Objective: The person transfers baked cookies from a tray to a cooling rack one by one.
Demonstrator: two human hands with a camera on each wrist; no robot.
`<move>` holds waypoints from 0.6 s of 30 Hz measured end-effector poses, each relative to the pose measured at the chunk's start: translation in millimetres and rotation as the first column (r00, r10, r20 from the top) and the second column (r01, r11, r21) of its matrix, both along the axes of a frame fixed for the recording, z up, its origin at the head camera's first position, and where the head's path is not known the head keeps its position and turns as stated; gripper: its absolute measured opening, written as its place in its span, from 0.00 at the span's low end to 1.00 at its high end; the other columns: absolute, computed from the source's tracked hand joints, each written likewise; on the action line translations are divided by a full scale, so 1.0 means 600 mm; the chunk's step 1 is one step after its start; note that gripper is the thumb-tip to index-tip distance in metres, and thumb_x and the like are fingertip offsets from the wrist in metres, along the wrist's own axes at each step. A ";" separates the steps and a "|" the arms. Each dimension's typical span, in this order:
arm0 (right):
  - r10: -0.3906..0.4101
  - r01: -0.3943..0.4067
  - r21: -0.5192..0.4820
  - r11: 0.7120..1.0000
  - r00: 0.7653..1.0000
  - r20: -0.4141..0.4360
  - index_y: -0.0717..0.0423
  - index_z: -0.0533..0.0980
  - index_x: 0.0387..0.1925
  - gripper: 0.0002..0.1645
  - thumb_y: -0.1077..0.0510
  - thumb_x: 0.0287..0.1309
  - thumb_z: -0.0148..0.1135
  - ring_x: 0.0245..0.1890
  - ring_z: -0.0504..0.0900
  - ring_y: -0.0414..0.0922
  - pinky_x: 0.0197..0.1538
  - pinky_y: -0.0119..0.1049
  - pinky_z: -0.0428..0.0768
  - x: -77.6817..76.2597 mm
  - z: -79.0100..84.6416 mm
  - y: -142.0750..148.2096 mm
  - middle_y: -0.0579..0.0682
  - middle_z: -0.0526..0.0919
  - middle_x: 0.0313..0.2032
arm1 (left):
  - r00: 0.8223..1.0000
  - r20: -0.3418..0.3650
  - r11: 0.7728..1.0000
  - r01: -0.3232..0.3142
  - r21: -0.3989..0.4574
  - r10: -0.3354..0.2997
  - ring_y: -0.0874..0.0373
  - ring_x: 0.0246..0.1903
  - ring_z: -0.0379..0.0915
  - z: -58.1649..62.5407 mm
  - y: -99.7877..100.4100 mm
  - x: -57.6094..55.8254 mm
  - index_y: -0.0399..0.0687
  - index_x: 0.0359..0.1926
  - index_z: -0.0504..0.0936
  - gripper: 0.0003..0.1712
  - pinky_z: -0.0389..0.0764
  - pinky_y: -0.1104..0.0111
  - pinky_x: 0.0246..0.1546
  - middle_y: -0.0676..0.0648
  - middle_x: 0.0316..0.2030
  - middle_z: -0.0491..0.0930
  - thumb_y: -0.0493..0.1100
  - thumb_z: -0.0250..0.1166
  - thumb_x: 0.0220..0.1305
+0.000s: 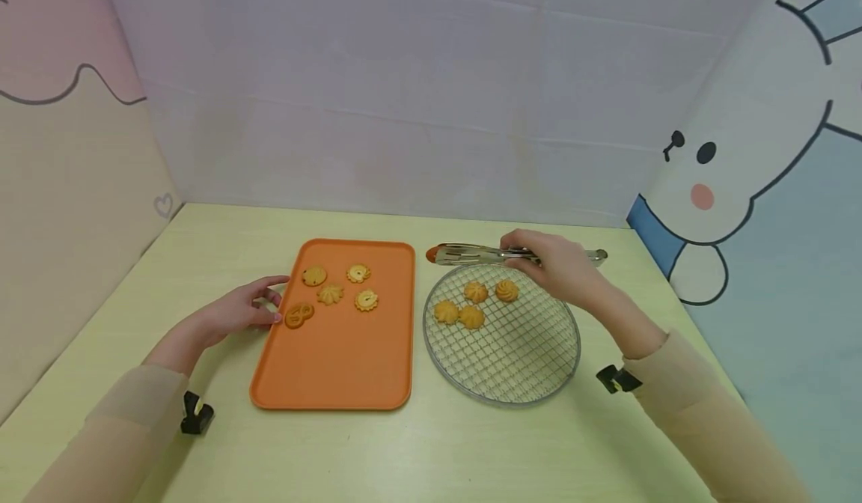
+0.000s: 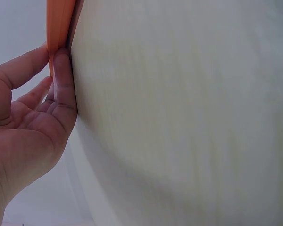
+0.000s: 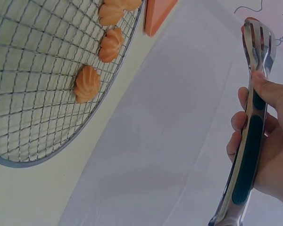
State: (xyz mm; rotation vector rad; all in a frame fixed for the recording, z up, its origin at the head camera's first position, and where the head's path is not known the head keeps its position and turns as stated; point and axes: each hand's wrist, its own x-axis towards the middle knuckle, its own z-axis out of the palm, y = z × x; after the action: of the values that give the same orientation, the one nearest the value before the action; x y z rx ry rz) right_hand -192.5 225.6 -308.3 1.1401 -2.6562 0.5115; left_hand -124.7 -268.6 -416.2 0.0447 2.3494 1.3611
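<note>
My right hand [image 1: 555,263] holds metal food tongs [image 1: 465,254] by the dark green grips, just beyond the far rim of a round wire rack [image 1: 521,364]. The tongs' slotted end points left, its two arms pressed close together with nothing between them. Several golden piped cookies [image 1: 506,290] lie on the rack's far left part. At the left, my left hand [image 1: 242,310] pinches the side rim of an orange tray [image 1: 337,372], thumb and fingers at its edge in the left wrist view. The tray bears a pretzel-shaped cookie [image 1: 298,314], a round cookie [image 1: 313,276] and several others.
Tray and rack lie side by side on a pale wooden table [image 1: 323,458], a narrow gap between them. A whitish wall sheet [image 1: 404,114] rises behind the table's back edge. Cartoon-printed panels [image 1: 774,263] stand at both sides.
</note>
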 end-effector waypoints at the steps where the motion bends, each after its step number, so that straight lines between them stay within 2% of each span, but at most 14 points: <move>1: -0.006 0.006 -0.002 1.000 1.000 -0.007 0.52 0.76 0.47 0.15 0.55 0.58 0.63 0.40 0.83 0.46 0.41 0.44 0.79 0.002 0.001 0.005 0.49 0.83 0.42 | 1.000 0.001 1.000 -0.001 0.000 0.001 0.54 0.38 0.67 0.000 0.000 0.000 0.40 0.72 0.48 0.44 0.72 0.69 0.37 0.37 0.49 0.63 0.37 0.62 0.61; 13: -0.100 0.100 -0.035 0.994 0.995 -0.017 0.53 0.77 0.44 0.11 0.57 0.59 0.62 0.35 0.82 0.45 0.38 0.44 0.78 0.026 0.003 0.058 0.49 0.83 0.39 | 1.000 0.012 1.000 -0.004 0.008 0.004 0.53 0.40 0.67 0.004 0.003 0.002 0.39 0.72 0.47 0.44 0.73 0.69 0.39 0.38 0.49 0.62 0.37 0.61 0.62; 18: -0.135 0.134 -0.043 0.990 0.991 -0.019 0.53 0.77 0.43 0.10 0.58 0.59 0.62 0.34 0.82 0.46 0.36 0.46 0.78 0.035 -0.004 0.083 0.49 0.83 0.38 | 1.000 0.015 1.000 -0.005 0.020 0.005 0.54 0.39 0.67 0.006 0.005 0.002 0.39 0.72 0.46 0.44 0.73 0.69 0.38 0.38 0.49 0.62 0.36 0.61 0.62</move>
State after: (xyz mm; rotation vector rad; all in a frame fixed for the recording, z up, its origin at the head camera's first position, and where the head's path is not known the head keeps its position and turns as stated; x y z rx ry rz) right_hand -171.2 275.4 -310.9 0.9414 -2.6674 0.5233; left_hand -123.2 -265.5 -412.8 0.0347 2.3255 1.3829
